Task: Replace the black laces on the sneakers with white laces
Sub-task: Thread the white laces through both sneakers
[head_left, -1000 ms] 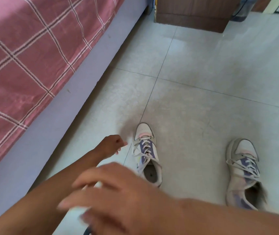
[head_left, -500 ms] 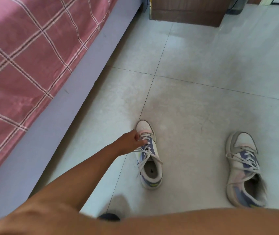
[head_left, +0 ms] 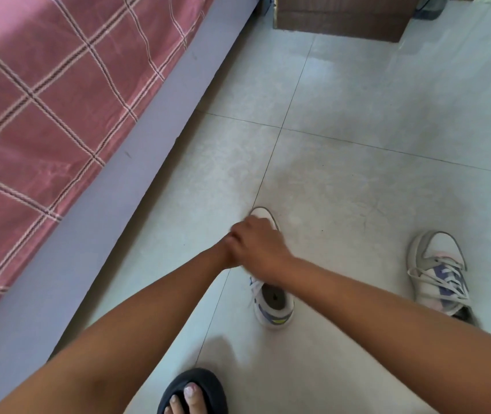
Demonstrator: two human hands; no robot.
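Two white sneakers with purple panels lie on the tiled floor. The left sneaker (head_left: 274,312) is under both my hands; only its toe tip and heel opening show. My right hand (head_left: 260,251) lies over its lace area with knuckles bent, fingers curled down onto the shoe. My left hand (head_left: 228,245) is pressed against the right one and mostly hidden by it; its fingers cannot be seen. The right sneaker (head_left: 438,273) sits apart at the right, with pale laces threaded and loose.
A bed with a pink checked sheet (head_left: 44,115) and a grey frame (head_left: 136,162) runs along the left. A wooden cabinet (head_left: 340,16) stands at the top. My foot in a black slipper (head_left: 192,392) is at the bottom.
My right hand has swung in from the bottom of the view and landed on the left sneaker beside my left hand. The view has shifted slightly.
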